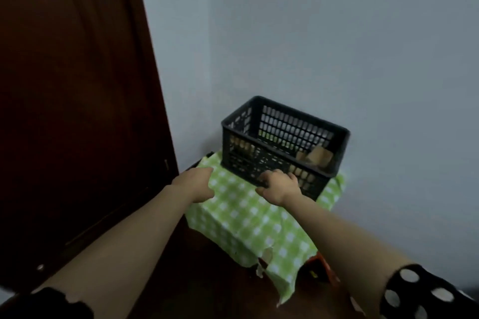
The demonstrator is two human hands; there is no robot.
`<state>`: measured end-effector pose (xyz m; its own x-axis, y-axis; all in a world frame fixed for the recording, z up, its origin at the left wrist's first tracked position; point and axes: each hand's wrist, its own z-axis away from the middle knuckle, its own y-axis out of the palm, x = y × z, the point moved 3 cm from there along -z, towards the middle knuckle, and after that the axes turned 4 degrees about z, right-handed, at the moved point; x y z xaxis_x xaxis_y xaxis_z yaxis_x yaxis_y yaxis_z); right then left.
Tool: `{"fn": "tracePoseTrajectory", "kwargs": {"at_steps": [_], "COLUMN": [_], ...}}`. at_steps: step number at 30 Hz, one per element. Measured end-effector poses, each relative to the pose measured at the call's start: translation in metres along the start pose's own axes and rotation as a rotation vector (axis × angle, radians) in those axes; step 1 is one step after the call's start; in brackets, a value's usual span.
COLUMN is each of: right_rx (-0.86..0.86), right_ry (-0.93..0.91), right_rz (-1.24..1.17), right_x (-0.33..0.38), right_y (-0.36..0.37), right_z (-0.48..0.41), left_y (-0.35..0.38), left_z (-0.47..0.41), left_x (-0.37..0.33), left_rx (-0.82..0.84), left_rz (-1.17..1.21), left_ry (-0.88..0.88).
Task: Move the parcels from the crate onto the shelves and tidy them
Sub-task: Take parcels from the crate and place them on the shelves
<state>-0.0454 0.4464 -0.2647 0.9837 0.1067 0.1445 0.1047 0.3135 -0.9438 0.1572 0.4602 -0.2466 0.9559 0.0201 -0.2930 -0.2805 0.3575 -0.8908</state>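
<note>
Sitting at the far end of a small table [233, 204] draped in a green-and-white checked cloth [285, 246], a black latticed plastic crate [290, 129] stands in the corner of a pale wall [337, 33]. Brown cardboard parcels [320, 156] lie inside it on the bottom: one shows above the near rim at the right end, and others can be made out through the lattice. The right grip [277, 185] is clenched over the crate's near rim at its front corner, fingers hooked over the edge. The left grip [195, 182] rests on the cloth at the table's left edge, apart from the crate; blur hides its fingers, so I cannot tell whether it is released or pinching the fabric. A black sleeve with white dots [420, 292] covers the right upper arm. A dark brown wooden door [77, 98] fills the left side. The cloth's hanging lower edge is torn.
</note>
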Motion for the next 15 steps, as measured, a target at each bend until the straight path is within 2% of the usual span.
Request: {"fn": "tracePoseTrajectory", "kwargs": {"at_steps": [8,15], "right_rx": [-0.039,-0.112], "right_ry": [0.184,0.351], "right_rz": [-0.174,-0.329], "right_x": [-0.134,-0.226], "right_y": [-0.017,-0.061], "right_z": [-0.037,-0.130], "left_y": [0.007,0.028], "left_z": [-0.115,-0.265], "left_x": [-0.133,-0.216], "left_rx": [0.034,0.059], "left_rz": [-0.002,0.056], "left_ry": [0.174,0.271]}}
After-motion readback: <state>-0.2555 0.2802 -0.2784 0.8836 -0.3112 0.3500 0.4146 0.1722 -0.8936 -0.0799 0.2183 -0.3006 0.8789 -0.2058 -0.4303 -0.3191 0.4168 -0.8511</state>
